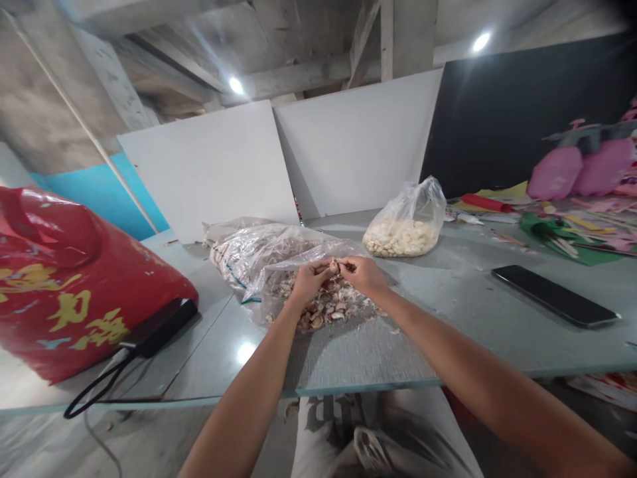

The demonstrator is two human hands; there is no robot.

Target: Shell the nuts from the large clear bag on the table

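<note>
Both my hands meet above a pile of unpeeled garlic cloves and loose skins [331,309] that spills from the mouth of a large clear plastic bag [263,255]. My left hand [312,280] pinches a small garlic clove [334,266] from the left side. On its right side, the fingertips of my right hand [364,273] are closed on the same clove. Behind my right hand stands a tied-looking clear bag of pale peeled garlic cloves [401,236], apart from both hands.
A red bag with yellow characters [74,279] stands at the left, with a black power bank [166,325] and its cable against it. At the right lie a phone [555,294], a red tube [486,202] and coloured craft scraps; pink spray bottles [556,172] stand behind.
</note>
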